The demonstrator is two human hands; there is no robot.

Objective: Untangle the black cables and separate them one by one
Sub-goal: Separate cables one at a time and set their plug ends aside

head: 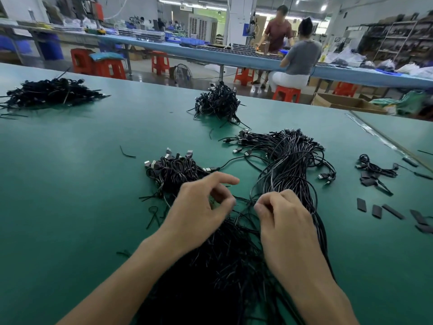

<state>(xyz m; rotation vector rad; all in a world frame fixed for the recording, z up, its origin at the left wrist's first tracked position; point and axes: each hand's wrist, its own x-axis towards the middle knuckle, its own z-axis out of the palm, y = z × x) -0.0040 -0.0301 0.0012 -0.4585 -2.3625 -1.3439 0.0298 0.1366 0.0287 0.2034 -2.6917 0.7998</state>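
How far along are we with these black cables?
Looks partly done: three heaps of black cables sit apart on the green table. In hand: the left hand and right hand pinch one thin black cable between them. Left: the large tangled black cable mass, running from mid-table to the near edge.

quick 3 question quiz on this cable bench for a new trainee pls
1. True or false: the left hand and the right hand are both over the long cable bundle.
2. Multiple choice: the flat black sleeve pieces lie on the green table A) on the person's left, B) on the person's right, C) on top of a far pile.
3. Fill the gap: the coiled pile with USB plugs sits to the ___ of the long cable bundle.

Key: 1 true; 2 B; 3 left
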